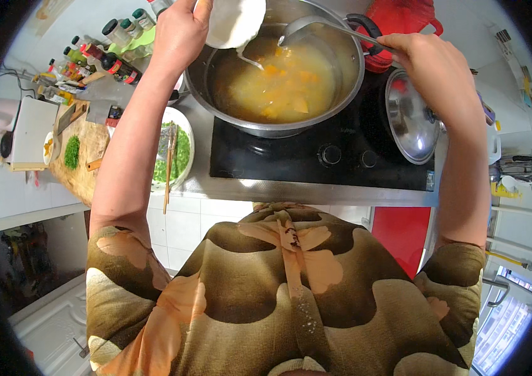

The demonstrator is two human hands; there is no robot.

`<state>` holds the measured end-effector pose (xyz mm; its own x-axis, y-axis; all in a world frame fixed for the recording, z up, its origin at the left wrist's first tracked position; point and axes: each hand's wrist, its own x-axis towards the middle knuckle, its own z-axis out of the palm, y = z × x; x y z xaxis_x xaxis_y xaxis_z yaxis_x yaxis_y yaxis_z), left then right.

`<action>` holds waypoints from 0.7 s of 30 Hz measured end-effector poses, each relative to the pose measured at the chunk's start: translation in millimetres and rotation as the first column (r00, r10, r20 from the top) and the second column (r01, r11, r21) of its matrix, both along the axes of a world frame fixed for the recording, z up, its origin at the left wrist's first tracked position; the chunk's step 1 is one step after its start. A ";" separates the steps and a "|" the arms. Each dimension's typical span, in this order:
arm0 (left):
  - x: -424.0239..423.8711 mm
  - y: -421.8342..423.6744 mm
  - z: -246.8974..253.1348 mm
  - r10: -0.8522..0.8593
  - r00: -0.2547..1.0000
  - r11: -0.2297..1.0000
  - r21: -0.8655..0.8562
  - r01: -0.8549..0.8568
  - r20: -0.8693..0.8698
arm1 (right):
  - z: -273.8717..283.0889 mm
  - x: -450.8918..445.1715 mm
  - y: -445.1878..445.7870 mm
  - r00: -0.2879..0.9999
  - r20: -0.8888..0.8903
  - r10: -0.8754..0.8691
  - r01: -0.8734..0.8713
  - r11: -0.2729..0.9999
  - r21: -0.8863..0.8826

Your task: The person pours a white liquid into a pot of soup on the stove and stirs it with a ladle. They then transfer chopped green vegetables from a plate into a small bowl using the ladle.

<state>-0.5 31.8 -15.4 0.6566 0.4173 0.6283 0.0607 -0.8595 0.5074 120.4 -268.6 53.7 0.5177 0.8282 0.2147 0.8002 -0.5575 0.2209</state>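
Observation:
My left hand (183, 33) grips a tilted white bowl (235, 21) over the left side of a large metal pot (277, 123). A pale, thick stream runs from the bowl's rim into the pot. Cloudy liquid with orange chunks (294, 77) fills the pot's lower part. With my right hand (428, 61) I hold the handle of a metal ladle (306, 26), whose bowl end is inside the pot near the far side. The pot stands on a black glass cooktop (285, 162).
Left of the cooktop are a white bowl (191, 145) of chopped greens with chopsticks across it, a cutting board (89, 136) with green herbs, and several seasoning bottles (118, 66). A domed metal lid (411, 124) lies at the right, with a red pot (400, 19) behind.

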 end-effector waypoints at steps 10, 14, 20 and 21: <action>-1.7 -3.2 3.0 -0.044 0.999 0.999 0.020 0.045 -0.006 | -24.5 19.4 44.5 0.994 -0.093 0.056 -0.052 0.998 0.039; -5.5 3.9 -1.8 -0.049 0.999 0.998 -0.047 0.049 0.012 | -16.5 18.9 60.2 0.975 -0.215 0.050 -0.047 0.999 0.021; -9.2 0.4 5.2 -0.008 1.000 1.000 -0.003 0.008 0.029 | -37.7 24.0 84.9 0.981 -0.185 0.051 -0.049 0.999 0.013; -11.1 0.6 4.5 -0.023 0.999 0.999 -0.047 0.024 0.026 | -41.9 22.4 85.4 0.986 -0.162 0.048 -0.053 0.998 -0.028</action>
